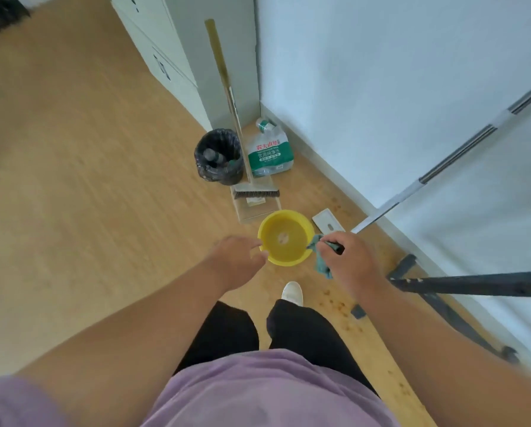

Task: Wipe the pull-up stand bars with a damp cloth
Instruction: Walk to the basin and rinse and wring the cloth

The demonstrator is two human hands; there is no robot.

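Note:
My right hand point(347, 260) grips a blue-green cloth point(321, 263), which hangs below the fingers just right of a yellow basin point(301, 224) on the floor. My left hand point(238, 257) hovers with relaxed fingers at the basin's left rim and holds nothing. A dark bar of the pull-up stand point(473, 286) runs from my right wrist to the right edge of the view. Its black base legs point(452, 315) lie on the floor along the wall.
A mop point(461, 149) leans on the white wall, its flat head point(327, 223) by the basin. A broom and dustpan point(252, 198), a black bin point(218, 155) and a large water jug point(269, 152) stand in the corner. White cabinets point(159, 57) are behind.

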